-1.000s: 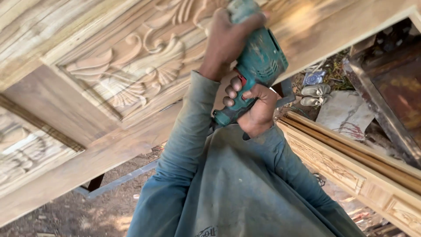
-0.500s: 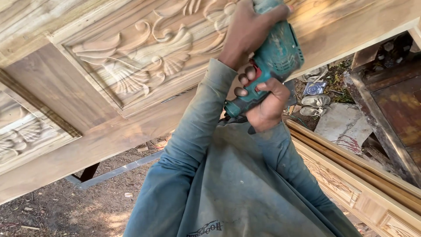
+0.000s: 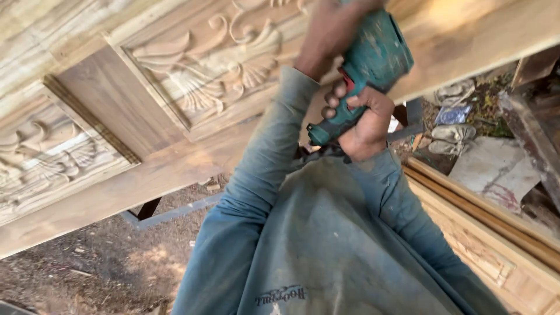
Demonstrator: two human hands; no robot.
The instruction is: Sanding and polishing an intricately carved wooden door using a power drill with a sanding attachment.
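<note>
A large pale wooden door [image 3: 99, 99] with carved leaf and shell panels lies flat across the upper view. On its right part sits a green power tool [image 3: 376, 55] with a red switch. My left hand [image 3: 329, 32] presses down on the tool's head, partly cut off by the top edge. My right hand [image 3: 364, 122] is wrapped around the tool's handle just off the door's near edge. Both arms are in grey-blue sleeves. The tool's working face is hidden under its body.
A second carved wooden frame [image 3: 484, 251] runs along the lower right. Beyond it lie a pair of pale sandals [image 3: 452, 137] and a flat stone slab [image 3: 496, 172]. A metal bar [image 3: 175, 213] of the stand shows under the door, over dirt ground [image 3: 87, 274].
The tool and both hands have shifted up and to the right in view. More of the door's left carved panel has come into sight.
</note>
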